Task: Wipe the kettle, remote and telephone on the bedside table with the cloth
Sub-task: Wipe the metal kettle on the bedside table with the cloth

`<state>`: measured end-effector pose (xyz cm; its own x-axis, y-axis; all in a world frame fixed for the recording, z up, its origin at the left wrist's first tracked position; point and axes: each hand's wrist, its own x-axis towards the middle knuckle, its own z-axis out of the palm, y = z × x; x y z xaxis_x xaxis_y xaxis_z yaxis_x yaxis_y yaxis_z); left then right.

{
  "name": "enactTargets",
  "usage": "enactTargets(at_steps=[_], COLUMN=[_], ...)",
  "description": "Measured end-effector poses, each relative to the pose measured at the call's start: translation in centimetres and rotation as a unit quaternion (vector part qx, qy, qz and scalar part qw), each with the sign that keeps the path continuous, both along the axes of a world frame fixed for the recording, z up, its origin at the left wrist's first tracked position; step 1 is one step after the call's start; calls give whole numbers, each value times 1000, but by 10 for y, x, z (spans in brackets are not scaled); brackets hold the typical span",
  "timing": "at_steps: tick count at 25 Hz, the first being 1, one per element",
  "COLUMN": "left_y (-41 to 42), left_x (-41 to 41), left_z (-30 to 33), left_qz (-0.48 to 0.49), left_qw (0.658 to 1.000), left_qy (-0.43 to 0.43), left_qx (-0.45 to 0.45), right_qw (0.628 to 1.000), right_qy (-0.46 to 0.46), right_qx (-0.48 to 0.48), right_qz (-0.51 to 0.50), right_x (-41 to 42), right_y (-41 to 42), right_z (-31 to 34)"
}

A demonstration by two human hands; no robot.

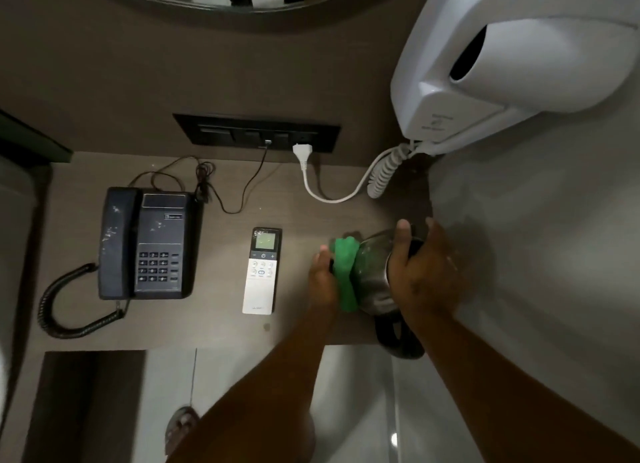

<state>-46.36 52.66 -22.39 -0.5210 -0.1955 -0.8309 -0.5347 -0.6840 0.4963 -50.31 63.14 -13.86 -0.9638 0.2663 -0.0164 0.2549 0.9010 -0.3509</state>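
The dark telephone [147,242] sits at the counter's [214,327] left, and the white remote [262,270] lies near the middle. Just right of it, my left hand [322,279] presses the green cloth [345,274] against the side of the steel kettle [375,282]. My right hand [424,275] is clamped over the kettle's top.
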Motion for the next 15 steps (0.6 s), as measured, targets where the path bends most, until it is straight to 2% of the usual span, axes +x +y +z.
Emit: enactTargets(at_steps=[2,7,10,15], left_y=[3,0,2,4], left_x=[-13,-47,-34,-48], left_z=[-3,6,-3,5], left_qz=[28,0,1,-42], left_qw=[1000,995,994,992], left_qy=[8,76,65,114], left_qx=[1,59,87,20], right_qw=[1000,1000,999,999], right_qy=[8,17,26,29], right_qx=[7,4,-2,-2], right_qz=[12,25,24,21], right_x=[0,-1,-2,0], right_y=[-1,-1,-1,-2], right_z=[0,0,-2,-3])
